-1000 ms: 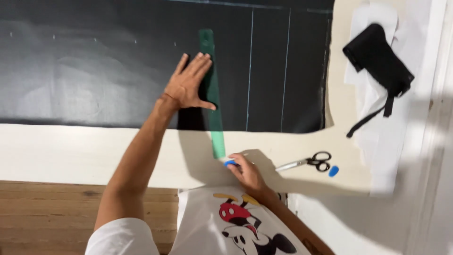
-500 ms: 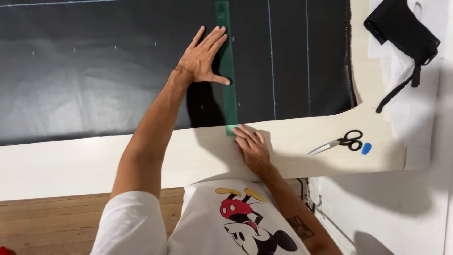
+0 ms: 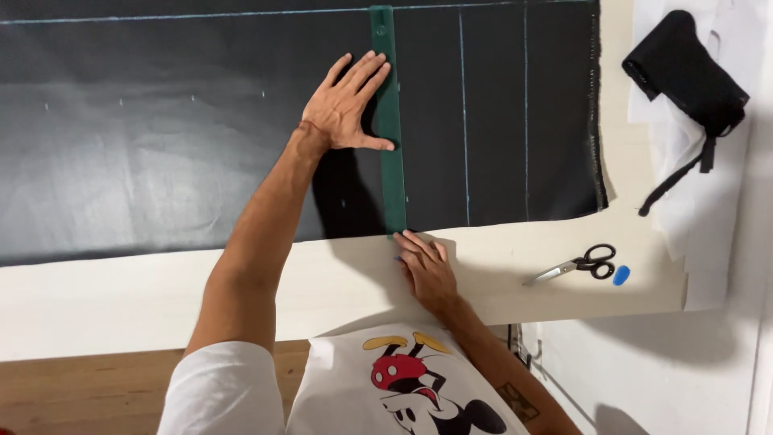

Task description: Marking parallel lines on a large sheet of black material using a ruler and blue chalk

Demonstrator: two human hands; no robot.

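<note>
A long green ruler (image 3: 391, 137) lies lengthwise across black fabric (image 3: 161, 137) that carries pale chalk lines. My left hand (image 3: 348, 106) presses flat on the fabric with fingers spread, thumb and fingertips against the ruler's left edge. My right hand (image 3: 425, 267) rests on the cream table surface (image 3: 161, 298) at the ruler's near end, fingertips touching the fabric's edge. A small blue speck shows under its fingers, like a piece of chalk pinched there.
Black-handled scissors (image 3: 578, 266) and a blue chalk piece (image 3: 621, 275) lie on the table to the right. A black strapped pouch (image 3: 684, 72) sits on white paper at the far right. Wooden floor (image 3: 80, 391) shows below the table's edge.
My right hand has slid up from the bare table to the ruler's near end. My left hand stays pressed at the ruler; the view has shifted.
</note>
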